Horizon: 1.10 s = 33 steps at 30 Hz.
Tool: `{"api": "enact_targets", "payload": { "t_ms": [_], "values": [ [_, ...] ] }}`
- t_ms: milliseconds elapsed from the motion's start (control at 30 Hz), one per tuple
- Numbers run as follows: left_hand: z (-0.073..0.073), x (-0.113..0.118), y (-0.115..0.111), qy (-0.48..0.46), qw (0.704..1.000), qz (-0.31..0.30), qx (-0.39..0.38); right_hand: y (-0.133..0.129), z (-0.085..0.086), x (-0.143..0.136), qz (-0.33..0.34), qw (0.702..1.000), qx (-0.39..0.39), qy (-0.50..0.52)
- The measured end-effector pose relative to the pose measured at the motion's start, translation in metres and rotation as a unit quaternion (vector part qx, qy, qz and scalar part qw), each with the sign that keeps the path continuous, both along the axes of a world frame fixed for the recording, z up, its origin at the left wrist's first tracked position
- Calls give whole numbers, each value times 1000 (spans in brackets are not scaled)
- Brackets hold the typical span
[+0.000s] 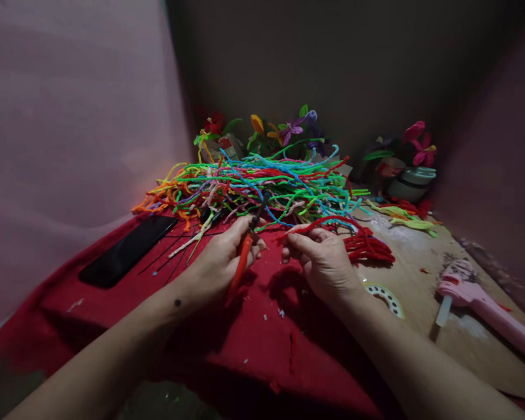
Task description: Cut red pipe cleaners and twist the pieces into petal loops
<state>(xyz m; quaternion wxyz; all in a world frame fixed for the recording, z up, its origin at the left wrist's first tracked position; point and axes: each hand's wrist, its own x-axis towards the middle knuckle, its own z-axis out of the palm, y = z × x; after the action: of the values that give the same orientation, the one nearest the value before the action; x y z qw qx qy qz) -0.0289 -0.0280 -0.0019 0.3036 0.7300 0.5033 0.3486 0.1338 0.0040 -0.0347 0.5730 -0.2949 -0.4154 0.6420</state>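
Note:
My left hand (pixel 221 259) is closed around a pair of pliers (pixel 244 259) with red-orange handles; the dark jaws point up and away, toward the heap of pipe cleaners. To its right, my right hand (pixel 328 265) pinches a red pipe cleaner (pixel 332 220) between thumb and fingers. One end pokes out to the left of the fingertips, and the rest arcs over the hand to the right. Beside that hand lies a bundle of red pipe cleaners (pixel 370 249). The jaws and the red end are apart.
Behind my hands spreads a heap of many-coloured pipe cleaners (pixel 245 181), with fuzzy flowers (pixel 293 129) behind it. A black phone (pixel 126 251) lies left on the red cloth (pixel 192 350). At right are a tape roll (pixel 387 298) and a pink glue gun (pixel 476 297).

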Motion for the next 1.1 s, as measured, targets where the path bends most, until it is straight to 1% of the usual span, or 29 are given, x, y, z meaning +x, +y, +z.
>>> {"api": "enact_targets", "payload": {
  "t_ms": [67,133,200,300,467,733,933,1100],
  "values": [
    [-3,-5,-1,113,992,-15,53,3,0,1,-24,1000,11,-9],
    [-6,-9,-3,199,976,-21,79,5,1,3,-35,999,15,-9],
    [-8,-12,-5,253,963,-20,86,6,2,4,-36,999,19,-1],
    [-9,-12,-8,297,951,-22,84,5,4,5,-24,1000,17,6],
    [-10,-13,-8,310,947,-17,82,3,6,4,-7,1000,12,-1],
    [-12,-15,-7,276,959,-13,65,4,4,5,9,1000,10,6],
    [-12,-15,-6,321,945,-34,49,4,4,4,14,999,-10,40],
    [-18,-16,-6,314,947,-34,52,5,4,4,17,998,-23,47]
  ]
}}
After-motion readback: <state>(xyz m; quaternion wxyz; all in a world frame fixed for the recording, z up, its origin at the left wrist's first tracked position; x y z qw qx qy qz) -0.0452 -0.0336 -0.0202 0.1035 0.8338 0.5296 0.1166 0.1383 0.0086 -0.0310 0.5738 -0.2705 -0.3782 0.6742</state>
